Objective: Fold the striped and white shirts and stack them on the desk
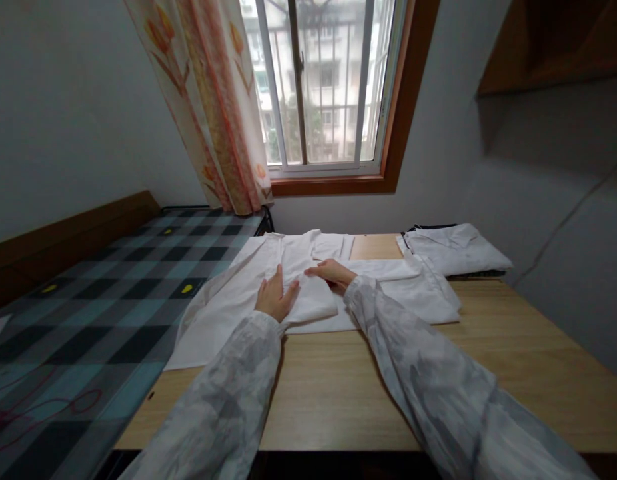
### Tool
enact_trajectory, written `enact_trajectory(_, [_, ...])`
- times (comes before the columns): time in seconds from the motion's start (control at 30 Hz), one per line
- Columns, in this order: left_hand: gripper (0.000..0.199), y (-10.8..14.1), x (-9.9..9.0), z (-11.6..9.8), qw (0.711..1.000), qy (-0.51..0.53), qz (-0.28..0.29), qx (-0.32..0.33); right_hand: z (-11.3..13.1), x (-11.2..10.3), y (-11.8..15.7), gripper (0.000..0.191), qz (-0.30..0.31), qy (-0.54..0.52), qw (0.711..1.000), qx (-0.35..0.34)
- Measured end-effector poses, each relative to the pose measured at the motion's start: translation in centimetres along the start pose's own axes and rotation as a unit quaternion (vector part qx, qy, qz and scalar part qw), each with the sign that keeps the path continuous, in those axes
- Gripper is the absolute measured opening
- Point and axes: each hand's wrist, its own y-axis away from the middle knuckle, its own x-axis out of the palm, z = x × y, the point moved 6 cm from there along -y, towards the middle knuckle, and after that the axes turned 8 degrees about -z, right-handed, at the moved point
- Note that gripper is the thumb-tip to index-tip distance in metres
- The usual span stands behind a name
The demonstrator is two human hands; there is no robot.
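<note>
A white shirt (223, 317) lies spread over the table, partly folded, with one side reaching left over the table's edge toward the bed. My left hand (276, 298) rests on the cloth near the middle, fingers apart. Just to its right, my right hand (334, 272) has its fingers pinched together on a fold of the shirt. The right fingertips point left, and the fingers under the palm are partly hidden. More white cloth (418, 293) extends to the right of my right hand; whether it is a sleeve I cannot tell.
A stack of folded white clothes (453, 248) sits at the table's back right. The wooden table (338, 393) has its front edge close to me. On the left is a bed with a checked cover (138, 287) and a thin red cord (63, 403). Behind are a curtain (213, 100) and window (333, 87).
</note>
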Motion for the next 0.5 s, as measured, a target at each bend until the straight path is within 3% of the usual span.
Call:
enact_trajectory(0.23, [0.081,-0.1,-0.3,-0.2,1.0,0.027,-0.001,-0.005,0.6,0.3,-0.1,0.029,-0.037,-0.019,0.999,-0.015])
enact_trajectory(0.5, [0.074,-0.3,-0.2,0.3,0.999,0.034,-0.021,-0.002,0.7,1.7,0.6,0.035,0.013,-0.115,0.993,0.011])
